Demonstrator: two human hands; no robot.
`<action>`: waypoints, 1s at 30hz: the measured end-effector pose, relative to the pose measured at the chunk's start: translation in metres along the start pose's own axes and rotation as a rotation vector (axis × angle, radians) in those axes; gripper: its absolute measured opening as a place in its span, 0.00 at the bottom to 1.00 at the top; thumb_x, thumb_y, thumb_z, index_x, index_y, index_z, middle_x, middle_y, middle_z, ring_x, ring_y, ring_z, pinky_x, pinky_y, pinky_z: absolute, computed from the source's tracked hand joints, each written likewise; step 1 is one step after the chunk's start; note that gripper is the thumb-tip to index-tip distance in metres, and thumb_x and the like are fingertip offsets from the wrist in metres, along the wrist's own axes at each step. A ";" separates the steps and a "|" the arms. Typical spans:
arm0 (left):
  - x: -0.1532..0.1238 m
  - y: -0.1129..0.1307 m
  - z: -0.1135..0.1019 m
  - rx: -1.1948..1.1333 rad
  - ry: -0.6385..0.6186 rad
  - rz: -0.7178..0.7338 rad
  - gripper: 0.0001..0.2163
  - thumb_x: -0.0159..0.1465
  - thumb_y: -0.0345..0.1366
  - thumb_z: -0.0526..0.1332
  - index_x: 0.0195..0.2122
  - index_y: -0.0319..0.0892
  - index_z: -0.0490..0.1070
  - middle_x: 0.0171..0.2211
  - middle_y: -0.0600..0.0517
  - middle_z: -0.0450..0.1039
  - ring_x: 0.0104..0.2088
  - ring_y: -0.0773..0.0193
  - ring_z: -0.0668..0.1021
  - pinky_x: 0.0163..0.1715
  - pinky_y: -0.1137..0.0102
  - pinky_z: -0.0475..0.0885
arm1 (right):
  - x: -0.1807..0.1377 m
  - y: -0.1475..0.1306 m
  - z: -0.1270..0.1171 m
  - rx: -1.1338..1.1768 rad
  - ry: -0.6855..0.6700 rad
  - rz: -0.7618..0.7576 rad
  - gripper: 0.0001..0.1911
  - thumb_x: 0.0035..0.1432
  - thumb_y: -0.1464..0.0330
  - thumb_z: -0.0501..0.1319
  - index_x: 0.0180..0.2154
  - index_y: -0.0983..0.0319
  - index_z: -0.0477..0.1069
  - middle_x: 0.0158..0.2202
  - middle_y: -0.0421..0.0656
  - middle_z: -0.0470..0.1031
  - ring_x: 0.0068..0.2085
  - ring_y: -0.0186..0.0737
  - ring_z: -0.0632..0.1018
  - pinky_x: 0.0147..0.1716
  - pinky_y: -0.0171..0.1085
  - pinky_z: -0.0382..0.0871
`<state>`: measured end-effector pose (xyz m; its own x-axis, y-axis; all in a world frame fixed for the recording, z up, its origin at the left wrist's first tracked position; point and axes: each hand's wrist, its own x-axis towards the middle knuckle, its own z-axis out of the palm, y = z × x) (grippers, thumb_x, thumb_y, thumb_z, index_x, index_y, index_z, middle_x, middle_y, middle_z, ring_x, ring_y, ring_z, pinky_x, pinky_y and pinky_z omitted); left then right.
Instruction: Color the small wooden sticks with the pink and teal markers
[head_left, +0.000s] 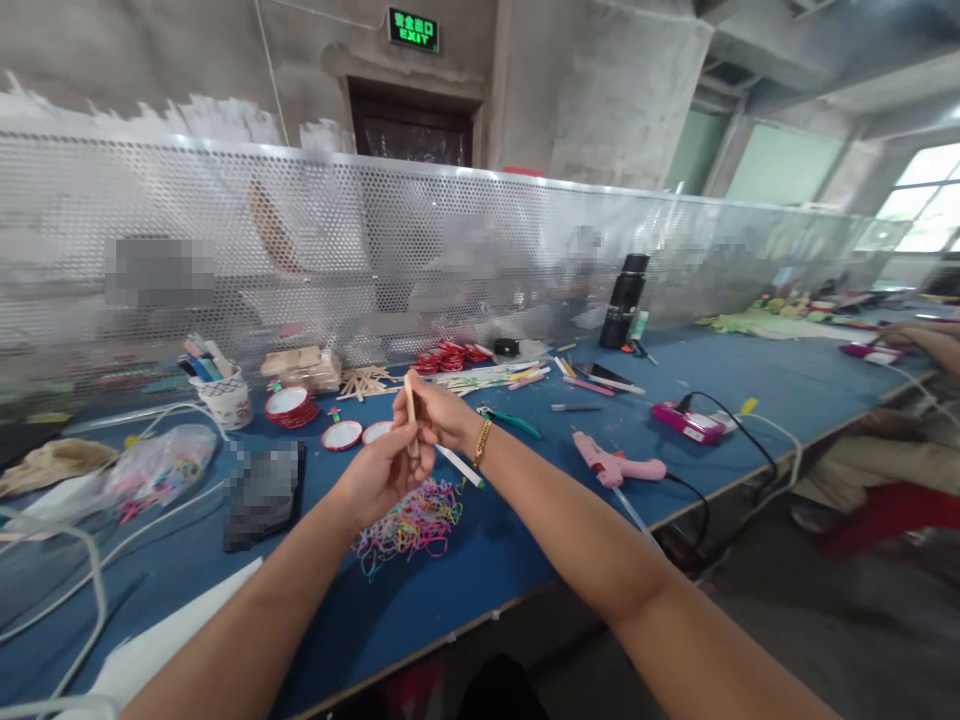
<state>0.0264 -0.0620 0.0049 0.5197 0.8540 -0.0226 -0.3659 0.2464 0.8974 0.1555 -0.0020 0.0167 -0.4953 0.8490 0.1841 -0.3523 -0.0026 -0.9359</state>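
Note:
My left hand (386, 470) and my right hand (439, 412) meet above the blue table (525, 520). Both pinch a thin wooden stick (409, 398) held upright between them. A white marker pen (459, 466) pokes out below my right hand, which wears a gold bracelet at the wrist. Just under the hands lies a heap of colourful rubber bands (411, 525) on the table.
A pink glue gun (611, 466) with its cable lies to the right, near a pink device (688, 420). Green-handled pliers (514, 420), round red-rimmed lids (342, 435), wooden sticks (366, 380), a cup of pens (221, 395) and a black bottle (624, 300) stand behind. Another person's arm (926, 345) rests far right.

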 end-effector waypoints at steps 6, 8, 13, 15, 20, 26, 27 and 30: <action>0.005 0.007 -0.004 0.001 0.130 0.130 0.09 0.66 0.34 0.58 0.37 0.36 0.75 0.27 0.49 0.76 0.25 0.69 0.77 0.25 0.77 0.72 | 0.002 0.007 0.000 0.000 -0.151 -0.063 0.16 0.63 0.56 0.58 0.36 0.63 0.71 0.12 0.26 0.52 0.11 0.26 0.59 0.11 0.26 0.57; 0.005 0.007 -0.004 0.022 0.156 0.146 0.07 0.65 0.34 0.59 0.38 0.36 0.74 0.26 0.50 0.76 0.24 0.70 0.77 0.24 0.77 0.72 | 0.004 0.009 0.000 0.003 -0.134 -0.072 0.16 0.62 0.57 0.60 0.36 0.64 0.72 0.12 0.27 0.53 0.12 0.25 0.59 0.11 0.26 0.57; 0.005 0.006 -0.003 0.185 0.273 0.226 0.07 0.60 0.33 0.63 0.38 0.40 0.70 0.25 0.53 0.74 0.21 0.70 0.75 0.21 0.76 0.69 | 0.010 0.004 -0.010 -0.092 0.078 -0.103 0.20 0.63 0.53 0.57 0.36 0.64 0.75 0.25 0.39 0.74 0.21 0.28 0.71 0.19 0.28 0.65; 0.006 0.008 -0.005 0.244 0.352 0.264 0.07 0.58 0.35 0.64 0.35 0.41 0.68 0.23 0.55 0.72 0.20 0.70 0.73 0.19 0.77 0.66 | 0.011 -0.004 -0.019 -0.146 0.250 -0.196 0.20 0.62 0.52 0.58 0.35 0.63 0.75 0.30 0.42 0.77 0.26 0.28 0.75 0.25 0.28 0.68; 0.009 0.014 -0.018 0.263 0.420 0.352 0.12 0.59 0.41 0.61 0.23 0.42 0.63 0.11 0.61 0.52 0.11 0.75 0.55 0.11 0.78 0.47 | 0.010 -0.026 -0.049 -0.341 0.628 -0.461 0.23 0.59 0.49 0.59 0.26 0.63 0.71 0.20 0.38 0.71 0.23 0.28 0.70 0.25 0.28 0.64; 0.011 0.013 -0.026 0.294 0.422 0.333 0.21 0.61 0.51 0.59 0.18 0.43 0.58 0.10 0.61 0.48 0.10 0.75 0.52 0.11 0.76 0.45 | 0.000 -0.035 -0.073 -0.741 0.646 -0.492 0.25 0.59 0.48 0.56 0.23 0.61 0.71 0.19 0.38 0.69 0.23 0.32 0.70 0.27 0.31 0.62; 0.011 0.012 -0.027 0.292 0.423 0.337 0.21 0.62 0.50 0.58 0.19 0.42 0.59 0.10 0.61 0.49 0.10 0.75 0.53 0.11 0.76 0.46 | -0.002 -0.036 -0.074 -0.889 0.602 -0.476 0.22 0.58 0.50 0.60 0.25 0.61 0.73 0.21 0.39 0.72 0.26 0.33 0.72 0.29 0.31 0.62; 0.012 0.009 -0.027 0.269 0.479 0.340 0.14 0.62 0.45 0.60 0.25 0.41 0.65 0.13 0.60 0.55 0.12 0.75 0.58 0.12 0.78 0.50 | -0.010 -0.040 -0.074 -1.301 0.642 -0.343 0.22 0.59 0.53 0.60 0.21 0.61 0.73 0.21 0.42 0.72 0.29 0.37 0.74 0.34 0.35 0.62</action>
<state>0.0090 -0.0370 0.0012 -0.0165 0.9894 0.1440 -0.2110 -0.1443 0.9668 0.2330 0.0287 0.0306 0.0103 0.7934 0.6086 0.7326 0.4083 -0.5446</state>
